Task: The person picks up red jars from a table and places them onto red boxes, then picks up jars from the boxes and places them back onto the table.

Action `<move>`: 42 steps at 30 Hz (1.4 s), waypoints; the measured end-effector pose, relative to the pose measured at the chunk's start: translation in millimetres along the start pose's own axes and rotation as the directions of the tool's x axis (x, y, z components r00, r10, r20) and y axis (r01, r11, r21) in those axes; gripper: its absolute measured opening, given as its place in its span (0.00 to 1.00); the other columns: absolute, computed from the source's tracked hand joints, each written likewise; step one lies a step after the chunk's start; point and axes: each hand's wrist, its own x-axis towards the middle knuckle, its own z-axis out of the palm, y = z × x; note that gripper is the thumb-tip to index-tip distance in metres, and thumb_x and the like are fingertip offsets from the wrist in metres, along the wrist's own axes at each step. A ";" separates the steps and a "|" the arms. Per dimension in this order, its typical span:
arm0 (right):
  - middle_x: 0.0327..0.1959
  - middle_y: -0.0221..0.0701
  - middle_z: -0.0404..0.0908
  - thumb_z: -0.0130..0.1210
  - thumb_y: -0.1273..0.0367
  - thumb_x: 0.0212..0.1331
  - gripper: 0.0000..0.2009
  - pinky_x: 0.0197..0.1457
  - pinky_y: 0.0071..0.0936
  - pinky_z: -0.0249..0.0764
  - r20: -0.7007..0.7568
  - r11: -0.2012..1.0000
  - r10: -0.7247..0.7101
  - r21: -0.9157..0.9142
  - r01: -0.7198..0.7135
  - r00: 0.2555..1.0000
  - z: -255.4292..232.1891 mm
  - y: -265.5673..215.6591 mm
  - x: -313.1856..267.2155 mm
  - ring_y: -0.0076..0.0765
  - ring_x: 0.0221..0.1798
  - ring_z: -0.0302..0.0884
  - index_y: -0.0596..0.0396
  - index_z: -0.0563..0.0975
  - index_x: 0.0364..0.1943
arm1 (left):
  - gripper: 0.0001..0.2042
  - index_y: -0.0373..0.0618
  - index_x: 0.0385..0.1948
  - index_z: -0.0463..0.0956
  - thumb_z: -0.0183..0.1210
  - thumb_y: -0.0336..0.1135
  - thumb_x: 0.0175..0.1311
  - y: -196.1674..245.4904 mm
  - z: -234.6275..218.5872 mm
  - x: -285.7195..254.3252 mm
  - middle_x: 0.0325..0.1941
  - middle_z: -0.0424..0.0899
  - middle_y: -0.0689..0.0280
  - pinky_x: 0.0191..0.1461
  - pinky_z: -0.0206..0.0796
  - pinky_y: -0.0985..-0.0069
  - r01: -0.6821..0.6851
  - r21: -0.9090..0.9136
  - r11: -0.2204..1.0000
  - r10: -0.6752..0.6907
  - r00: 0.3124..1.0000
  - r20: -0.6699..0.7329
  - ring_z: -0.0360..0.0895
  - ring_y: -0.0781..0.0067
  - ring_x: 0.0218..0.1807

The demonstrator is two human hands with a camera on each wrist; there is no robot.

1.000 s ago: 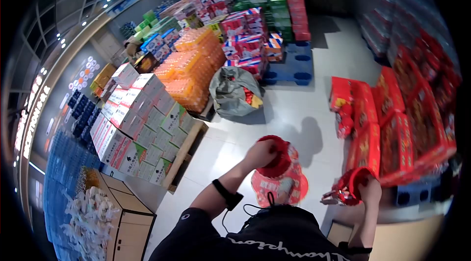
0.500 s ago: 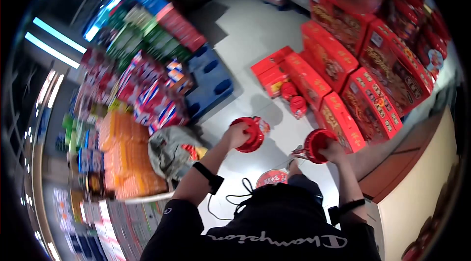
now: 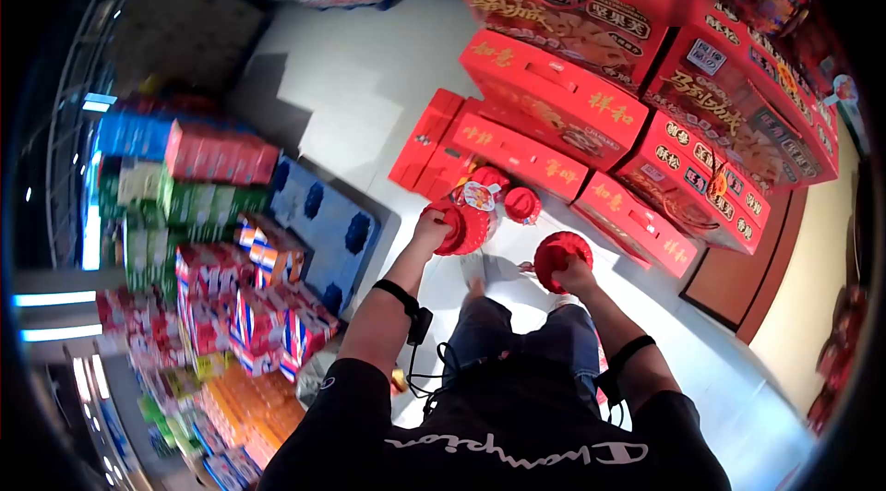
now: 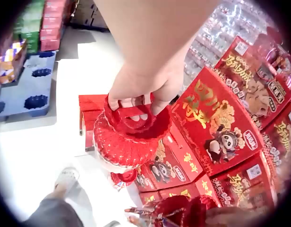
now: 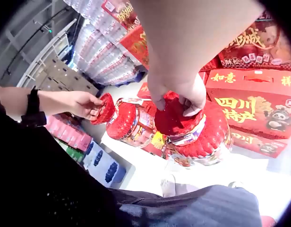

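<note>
Stacks of large red printed cardboard gift boxes (image 3: 554, 99) rise along the right of the white tiled floor (image 3: 369, 76), with a blue plastic pallet (image 3: 323, 233) and shelves of coloured cartons to the left. In front of the boxes the person carries two big round red jars, each clear-walled, wrapped in red lantern-pattern labelling and capped with a wide red plastic lid that has a loop handle on top. The left hand (image 3: 430, 234) has its fingers curled through the handle of the left jar (image 4: 129, 142), which hangs below the knuckles over the floor just beside the lowest gift box. The right hand (image 3: 574, 277) is wrapped over the lid of the right jar (image 5: 197, 132), fingertips pressing down its edge, the jar hanging close to the person's leg. Two smaller red jars (image 3: 506, 196) stand on the floor against the boxes. Judging by their bulk and filled look, these jars are probably fairly heavy and stiff, with smooth sides likely slippery; the lid handle seems the surest hold, and a grip on the lid alone depends on the cap being screwed tight.
</note>
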 end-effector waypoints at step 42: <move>0.55 0.53 0.77 0.56 0.65 0.54 0.27 0.61 0.44 0.72 -0.300 0.780 0.385 0.612 -0.133 0.873 197.3 -37.3 308.4 0.59 0.60 0.74 0.63 0.70 0.59 | 0.23 0.40 0.61 0.61 0.53 0.36 0.64 -79.9 98.9 289.8 0.48 0.81 0.45 0.50 0.73 0.52 -0.260 0.583 0.769 0.030 0.927 0.374 0.80 0.43 0.49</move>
